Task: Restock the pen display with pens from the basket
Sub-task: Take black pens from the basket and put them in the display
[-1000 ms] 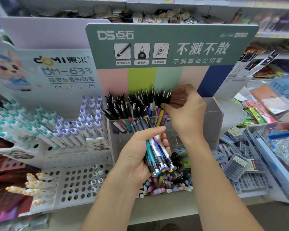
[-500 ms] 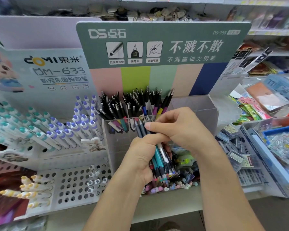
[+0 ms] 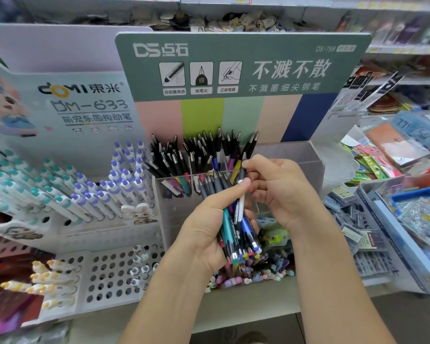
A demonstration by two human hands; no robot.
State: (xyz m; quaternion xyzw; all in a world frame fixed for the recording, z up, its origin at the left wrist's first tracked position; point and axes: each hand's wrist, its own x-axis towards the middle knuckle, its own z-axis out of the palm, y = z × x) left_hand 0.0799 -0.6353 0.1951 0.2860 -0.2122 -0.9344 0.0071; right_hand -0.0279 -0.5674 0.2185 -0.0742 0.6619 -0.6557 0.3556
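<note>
The shelf is crowded. To the left stands a white rack of purple- and teal-capped pens, leaning back in rows, with many bare holes lower down. To the right lie flat packets and a blue tray of small goods. In the middle is the clear pen display under a green sign; its left compartments are packed with black pens standing nearly upright, clips up, while its right side looks bare.

Both hands meet in front of that display and hide much of its front wall. The left hand is wrapped around a bundle of pens, their long axis running steeply up and down, grey tips toward the display and push-buttons toward the floor. The right hand pinches one white pen near its tip between thumb and fingers; it sits partly in the bundle, parallel to the rest. Below the hands lie loose small erasers.
</note>
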